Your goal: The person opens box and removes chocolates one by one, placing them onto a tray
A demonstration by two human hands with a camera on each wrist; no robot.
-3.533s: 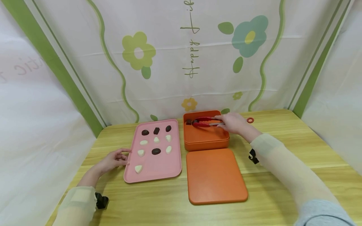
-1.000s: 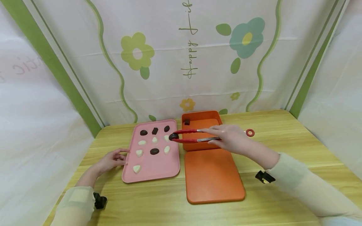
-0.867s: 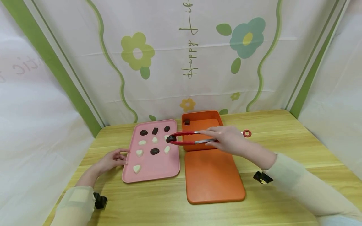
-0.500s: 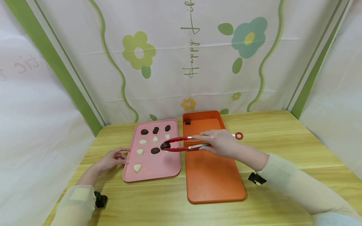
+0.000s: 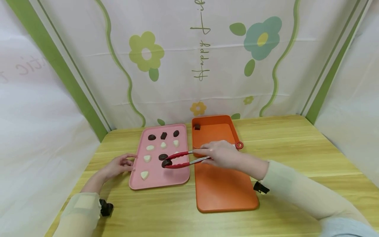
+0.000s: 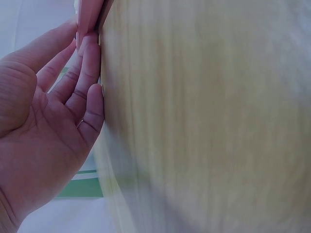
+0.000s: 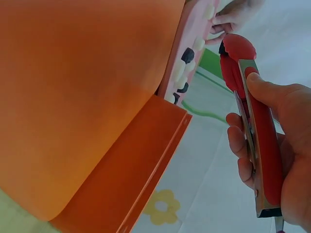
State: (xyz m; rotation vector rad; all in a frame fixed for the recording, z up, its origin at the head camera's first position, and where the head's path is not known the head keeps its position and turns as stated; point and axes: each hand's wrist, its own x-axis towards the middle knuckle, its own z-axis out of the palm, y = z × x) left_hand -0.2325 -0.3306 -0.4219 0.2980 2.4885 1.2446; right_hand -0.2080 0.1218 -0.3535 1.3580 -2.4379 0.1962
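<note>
In the head view, my right hand (image 5: 220, 154) grips red-and-silver tongs (image 5: 177, 160), also seen close up in the right wrist view. A dark round chocolate (image 5: 166, 163) sits between their tips, over the pink tray (image 5: 174, 177), close to a dark oval chocolate (image 5: 163, 157). Several dark and white chocolates lie in rows on this tray, a white one (image 5: 144, 175) nearest its front left corner. Relaxed fingers of my left hand (image 5: 119, 165) touch the tray's left rim; the left wrist view shows thumb and fingertips against the edge.
Behind my right hand stands an open orange box (image 5: 216, 131), with one dark square chocolate (image 5: 197, 127) in its far left corner. Its orange lid (image 5: 226, 191) lies flat in front, right of the tray. A patterned cloth (image 5: 177, 82) hangs behind the wooden table (image 5: 148, 210).
The tongs took the round chocolate from the orange box and carried it left over the tray, then toward the tray's front. The square chocolate stayed in the box. My left hand has hardly moved.
</note>
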